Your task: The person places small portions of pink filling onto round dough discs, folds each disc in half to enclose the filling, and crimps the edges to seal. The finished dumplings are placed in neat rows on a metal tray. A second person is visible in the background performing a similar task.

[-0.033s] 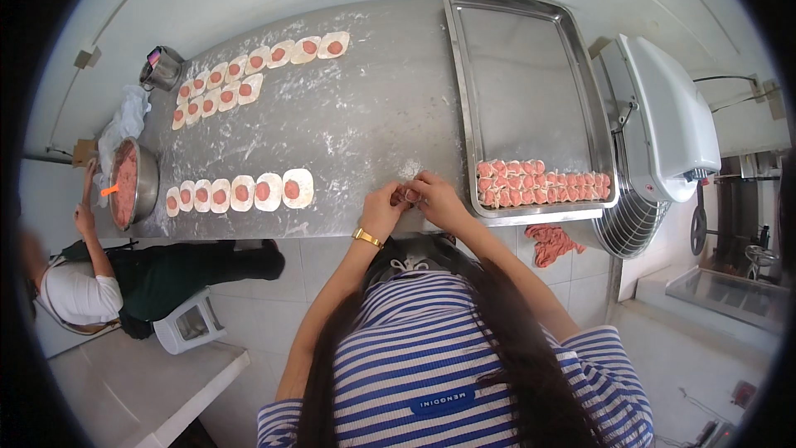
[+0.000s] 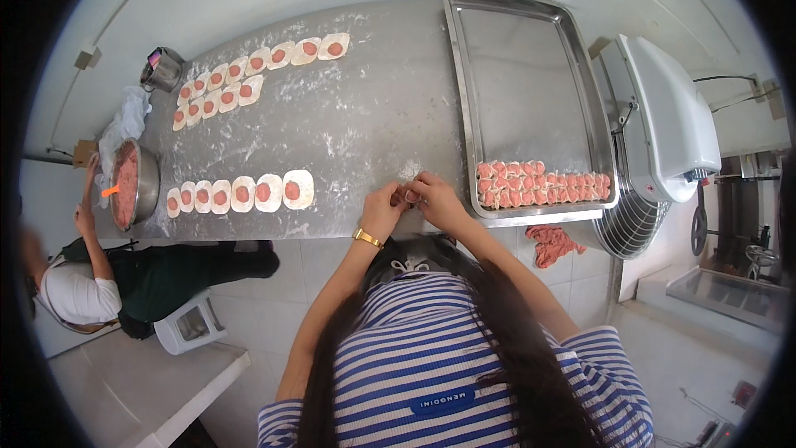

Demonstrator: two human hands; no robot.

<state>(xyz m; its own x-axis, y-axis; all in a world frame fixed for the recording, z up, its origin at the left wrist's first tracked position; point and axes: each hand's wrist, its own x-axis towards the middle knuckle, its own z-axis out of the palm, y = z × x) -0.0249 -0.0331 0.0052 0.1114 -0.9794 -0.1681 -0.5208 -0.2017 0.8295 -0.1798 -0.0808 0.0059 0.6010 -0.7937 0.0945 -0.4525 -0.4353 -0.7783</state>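
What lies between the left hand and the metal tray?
In the head view, right from the left hand, first comes the small pink-filled piece held by both hands, then the right hand, beside the metal tray.

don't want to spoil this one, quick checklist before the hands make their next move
1. Dumpling held by the fingers of both the left hand and right hand: ok.
2. Its wrapper fully closed: cannot tell; the fingers hide most of it.
3. Room in the metal tray: ok; the finished dumplings take up only its near end.
4. Gaps between those finished dumplings: not ok; they sit packed together.
5. Near row of meat-topped wrappers within the table's edge: ok.
6. Co-worker apart from these hands: ok, at far left.
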